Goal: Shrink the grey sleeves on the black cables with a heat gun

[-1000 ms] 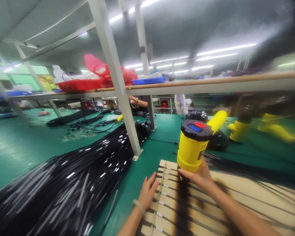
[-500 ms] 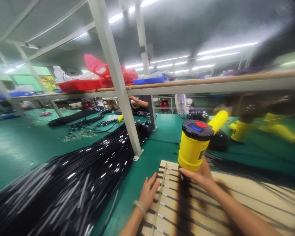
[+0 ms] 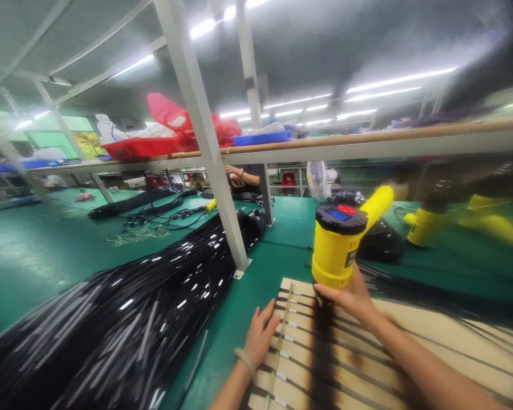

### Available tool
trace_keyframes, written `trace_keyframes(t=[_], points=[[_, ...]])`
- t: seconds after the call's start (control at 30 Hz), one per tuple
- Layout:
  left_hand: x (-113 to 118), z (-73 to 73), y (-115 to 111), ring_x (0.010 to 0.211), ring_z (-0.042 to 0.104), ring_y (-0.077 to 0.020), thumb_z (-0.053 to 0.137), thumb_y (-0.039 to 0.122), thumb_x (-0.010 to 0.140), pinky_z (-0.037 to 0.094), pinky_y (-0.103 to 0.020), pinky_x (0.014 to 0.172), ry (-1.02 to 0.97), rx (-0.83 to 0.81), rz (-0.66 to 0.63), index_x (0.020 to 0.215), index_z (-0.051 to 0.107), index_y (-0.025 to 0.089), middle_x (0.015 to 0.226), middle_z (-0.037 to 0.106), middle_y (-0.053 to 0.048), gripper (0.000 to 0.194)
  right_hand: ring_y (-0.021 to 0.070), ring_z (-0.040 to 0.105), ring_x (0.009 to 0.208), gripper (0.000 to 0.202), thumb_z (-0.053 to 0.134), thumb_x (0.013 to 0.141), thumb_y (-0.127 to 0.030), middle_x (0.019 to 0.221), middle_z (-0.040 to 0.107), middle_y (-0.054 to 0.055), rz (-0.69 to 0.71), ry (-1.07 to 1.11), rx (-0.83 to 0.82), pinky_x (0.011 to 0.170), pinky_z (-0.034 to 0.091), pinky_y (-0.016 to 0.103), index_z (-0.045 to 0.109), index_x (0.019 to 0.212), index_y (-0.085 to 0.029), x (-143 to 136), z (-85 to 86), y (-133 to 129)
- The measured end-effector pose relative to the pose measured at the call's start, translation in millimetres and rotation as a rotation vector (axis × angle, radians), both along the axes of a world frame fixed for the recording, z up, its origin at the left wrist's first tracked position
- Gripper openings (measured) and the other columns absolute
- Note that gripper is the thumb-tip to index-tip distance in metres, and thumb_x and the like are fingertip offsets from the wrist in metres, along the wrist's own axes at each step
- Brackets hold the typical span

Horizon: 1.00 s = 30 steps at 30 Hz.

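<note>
My right hand (image 3: 353,296) is closed around the lower barrel of a yellow heat gun (image 3: 334,253). The gun stands nozzle down over a pale wooden board (image 3: 346,364), its black end cap with a blue display facing up and its handle angled away to the right. Several thin black cables (image 3: 297,347) lie in rows across the board, with white pieces along them near a thin rod (image 3: 282,330). A dark scorched band runs down the board below the nozzle. My left hand (image 3: 260,333), fingers stretched out, rests at the board's left edge beside the cable ends.
A large bundle of black cables (image 3: 123,307) covers the green table (image 3: 214,353) on the left. A white metal post (image 3: 209,142) rises beyond it, holding a shelf with a red tray (image 3: 141,149). Further back are a fan (image 3: 317,179), another yellow heat gun (image 3: 423,226) and a person (image 3: 244,179).
The heat gun has risen very slightly and stands a little more upright. My left hand stays at the board's edge, and the view has shifted a touch.
</note>
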<state>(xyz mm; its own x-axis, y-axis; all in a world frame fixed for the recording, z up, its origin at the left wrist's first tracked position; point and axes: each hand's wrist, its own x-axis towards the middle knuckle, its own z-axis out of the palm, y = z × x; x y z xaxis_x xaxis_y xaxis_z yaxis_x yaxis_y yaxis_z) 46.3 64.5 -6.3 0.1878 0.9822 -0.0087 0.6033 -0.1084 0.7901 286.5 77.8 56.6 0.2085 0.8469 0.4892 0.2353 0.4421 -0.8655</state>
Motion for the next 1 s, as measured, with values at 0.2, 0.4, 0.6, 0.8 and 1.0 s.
trace_keyframes(t=[0.2,0.4,0.6,0.8,1.0], points=[[-0.1,-0.1,0.3,0.131,0.015,-0.0233,0.03,0.057,0.079,0.006,-0.043,0.11,0.008,-0.012,-0.013,0.129,0.037,0.016,0.137,0.034,-0.003,0.065,0.0253,0.061,0.081,0.066,0.078,0.049,-0.039,0.093,0.063,0.006,-0.023,0.027,0.02,0.071,0.049,0.042,0.041,0.101,-0.022,0.3,-2.4,16.3],[-1.3,-3.7,1.5,0.131,0.015,-0.0237,0.032,0.056,0.079,0.007,-0.044,0.11,-0.001,-0.003,0.0,0.128,0.039,0.015,0.136,0.036,-0.004,0.064,0.0248,0.061,0.08,0.065,0.077,0.049,-0.038,0.093,0.063,0.007,-0.046,0.039,0.016,0.07,0.05,0.041,0.042,0.102,-0.02,1.5,-2.1,19.1],[0.0,-0.2,0.5,0.13,0.02,-0.0239,0.033,0.054,0.08,0.008,-0.046,0.11,-0.009,0.009,-0.004,0.127,0.041,0.018,0.135,0.036,-0.003,0.059,0.0245,0.061,0.081,0.06,0.077,0.05,-0.034,0.094,0.064,0.007,-0.023,0.018,0.002,0.072,0.049,0.04,0.045,0.099,-0.021,1.7,-1.8,-4.7],[-0.5,-0.9,1.5,0.129,0.022,-0.0247,0.034,0.055,0.08,0.009,-0.047,0.109,-0.023,0.022,-0.016,0.128,0.039,0.017,0.136,0.036,-0.004,0.061,0.0251,0.06,0.089,0.056,0.075,0.056,-0.029,0.1,0.063,0.005,0.09,0.055,-0.05,0.08,0.047,0.043,0.043,0.102,-0.024,0.5,-3.0,-36.6],[-8.9,-1.1,1.7,0.129,0.025,-0.0226,0.04,0.055,0.077,0.015,-0.041,0.109,-0.045,0.095,0.003,0.127,0.039,0.009,0.137,0.031,-0.011,0.069,0.0254,0.06,0.089,0.061,0.075,0.055,-0.029,0.101,0.062,0.004,0.06,0.062,-0.065,0.081,0.047,0.042,0.039,0.104,-0.025,9.5,-11.7,-50.1]])
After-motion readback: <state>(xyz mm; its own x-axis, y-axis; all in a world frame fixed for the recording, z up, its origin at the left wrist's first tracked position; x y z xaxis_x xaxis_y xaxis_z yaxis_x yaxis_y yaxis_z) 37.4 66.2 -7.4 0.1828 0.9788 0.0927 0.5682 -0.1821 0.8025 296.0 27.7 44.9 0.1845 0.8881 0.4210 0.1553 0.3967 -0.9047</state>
